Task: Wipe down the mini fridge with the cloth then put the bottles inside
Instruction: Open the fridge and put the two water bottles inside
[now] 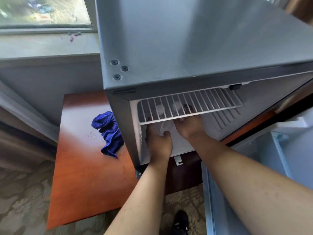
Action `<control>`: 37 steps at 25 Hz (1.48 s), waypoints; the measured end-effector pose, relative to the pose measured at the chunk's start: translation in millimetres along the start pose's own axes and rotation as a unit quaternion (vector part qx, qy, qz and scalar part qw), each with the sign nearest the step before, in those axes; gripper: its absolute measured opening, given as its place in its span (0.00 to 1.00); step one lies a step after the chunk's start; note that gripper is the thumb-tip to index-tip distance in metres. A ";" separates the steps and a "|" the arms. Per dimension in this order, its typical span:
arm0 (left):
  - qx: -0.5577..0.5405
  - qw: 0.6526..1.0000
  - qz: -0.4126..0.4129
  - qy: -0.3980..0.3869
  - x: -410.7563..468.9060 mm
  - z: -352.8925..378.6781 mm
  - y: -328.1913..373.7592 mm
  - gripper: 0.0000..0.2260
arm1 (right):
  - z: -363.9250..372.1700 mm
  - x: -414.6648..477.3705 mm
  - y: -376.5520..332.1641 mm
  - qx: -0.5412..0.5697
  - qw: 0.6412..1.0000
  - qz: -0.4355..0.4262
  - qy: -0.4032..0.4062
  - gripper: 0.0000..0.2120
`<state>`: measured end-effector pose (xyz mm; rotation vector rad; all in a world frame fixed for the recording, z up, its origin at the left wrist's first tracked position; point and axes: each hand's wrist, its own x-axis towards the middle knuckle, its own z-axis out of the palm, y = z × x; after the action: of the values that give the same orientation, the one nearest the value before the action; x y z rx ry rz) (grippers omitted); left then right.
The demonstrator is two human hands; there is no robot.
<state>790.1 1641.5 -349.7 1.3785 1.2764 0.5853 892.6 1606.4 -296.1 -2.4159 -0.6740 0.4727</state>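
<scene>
Okay, I've got both hands in the mini fridge (169, 39) under the wire shelf (220, 108): left hand (159, 144) grips left bottle (160, 108), right hand (188, 127) grips right bottle (177, 105); cloth (110, 133) lies on table (84, 167) outside.

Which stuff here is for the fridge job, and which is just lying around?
For the job: grey metal mini fridge, white wire shelf, clear white-capped bottles, crumpled blue cloth.
Just around: orange wooden table, black shoe, window, patterned carpet.
</scene>
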 end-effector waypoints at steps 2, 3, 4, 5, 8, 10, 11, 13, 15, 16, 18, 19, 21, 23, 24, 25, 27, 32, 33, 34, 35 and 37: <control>-0.001 0.999 -0.016 -0.033 -18.0 -5.5 -2.9 0.35 | -3.2 -16.2 4.3 0.002 1.000 0.020 0.011 0.27; -0.009 0.998 -0.024 -0.051 -26.6 -9.6 -4.7 0.36 | -6.2 -25.3 6.3 0.005 0.999 0.036 0.018 0.27; -0.017 0.997 -0.030 -0.072 -35.9 -15.7 -5.9 0.36 | -10.1 -37.3 6.8 0.019 0.998 0.050 0.030 0.26; -0.024 0.995 -0.036 -0.093 -45.3 -21.6 -6.5 0.36 | -14.1 -50.5 7.5 0.040 0.996 0.060 0.043 0.26; -0.009 0.989 -0.038 -0.146 -74.1 -43.1 -5.1 0.32 | -26.1 -98.5 7.2 0.092 0.990 0.068 0.080 0.24; -0.008 0.986 -0.022 -0.163 -92.9 -59.7 -3.5 0.29 | -36.1 -134.9 4.6 0.108 0.987 0.052 0.105 0.21; -0.015 0.985 -0.014 -0.169 -102.6 -67.4 -1.3 0.27 | -42.7 -151.2 2.0 0.111 0.986 0.039 0.114 0.19; -0.017 0.982 0.004 -0.186 -127.5 -84.0 7.3 0.23 | -60.5 -184.7 -5.2 0.112 0.985 0.012 0.130 0.17; -0.018 0.978 0.044 -0.202 -159.0 -101.0 22.6 0.21 | -81.9 -219.3 -15.7 0.112 0.981 -0.030 0.153 0.15; -0.031 0.975 0.069 -0.207 -173.2 -107.3 33.1 0.20 | -92.7 -234.9 -22.1 0.113 0.978 -0.058 0.163 0.14; -0.070 0.965 0.130 -0.215 -206.5 -118.5 56.8 0.16 | -115.4 -268.8 -36.4 0.110 0.969 -0.130 0.179 0.11; -0.084 0.958 0.163 -0.222 -228.3 -122.5 68.3 0.14 | -128.0 -287.9 -41.3 0.111 0.961 -0.169 0.189 0.11; -0.092 0.941 0.235 -0.226 -275.2 -124.5 87.7 0.13 | -155.0 -324.1 -46.5 0.123 0.940 -0.239 0.211 0.09; -0.077 0.927 0.299 -0.215 -325.2 -120.5 100.6 0.12 | -187.0 -361.8 -42.0 0.132 0.920 -0.295 0.220 0.08; -0.067 0.917 0.333 -0.208 -349.2 -117.5 107.1 0.11 | -205.0 -379.8 -34.2 0.130 0.913 -0.316 0.225 0.07; -0.067 0.906 0.361 -0.208 -369.1 -114.6 113.6 0.11 | -222.0 -394.3 -25.0 0.121 0.907 -0.330 0.230 0.07; -0.090 0.893 0.376 -0.229 -399.4 -109.0 124.8 0.13 | -253.9 -415.8 -2.0 0.103 0.904 -0.338 0.242 0.06; 0.062 0.863 0.439 -0.241 -449.2 -104.1 125.1 0.15 | -303.2 -432.5 65.8 0.123 0.916 -0.250 0.288 0.04; 0.091 0.858 0.439 -0.252 -454.3 -103.5 122.8 0.15 | -303.5 -430.8 78.3 0.131 0.926 -0.214 0.283 0.04; 0.115 0.855 0.435 -0.259 -459.2 -103.0 121.0 0.16 | -301.4 -429.2 89.6 0.143 0.936 -0.177 0.269 0.05; 0.135 0.853 0.432 -0.261 -461.9 -102.4 118.8 0.17 | -297.0 -426.6 98.3 0.163 0.944 -0.144 0.248 0.05; 0.166 0.846 0.435 -0.258 -463.8 -101.3 113.9 0.19 | -287.1 -425.1 106.4 0.219 0.946 -0.104 0.216 0.06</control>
<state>604.4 1282.8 -75.4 2.2340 0.2564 0.5316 720.6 1167.9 -66.9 -1.9080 -0.5493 -0.0076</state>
